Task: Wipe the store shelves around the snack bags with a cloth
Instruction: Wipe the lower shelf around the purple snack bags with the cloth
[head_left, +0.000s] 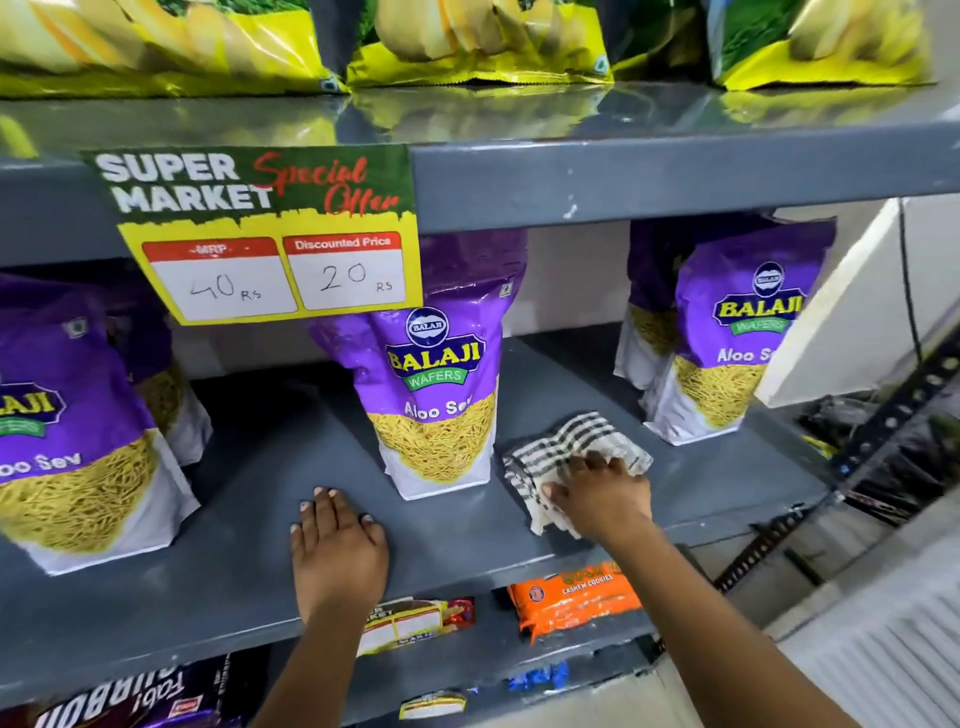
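Observation:
A grey metal shelf (249, 467) holds purple Aloo Sev snack bags: one at the left (72, 431), one in the middle (436, 395), one at the right (727, 338). A black-and-white checked cloth (566, 447) lies on the shelf between the middle and right bags. My right hand (602, 493) presses down on the cloth's near part, fingers spread over it. My left hand (337, 545) rests flat on the bare shelf, just left of the middle bag, holding nothing.
A yellow and green price sign (270, 234) hangs from the upper shelf edge (675, 176), which carries yellow chip bags (478, 41). Below are an orange cookie pack (576, 597) and dark packets (130, 696). A perforated upright (883, 431) stands at right.

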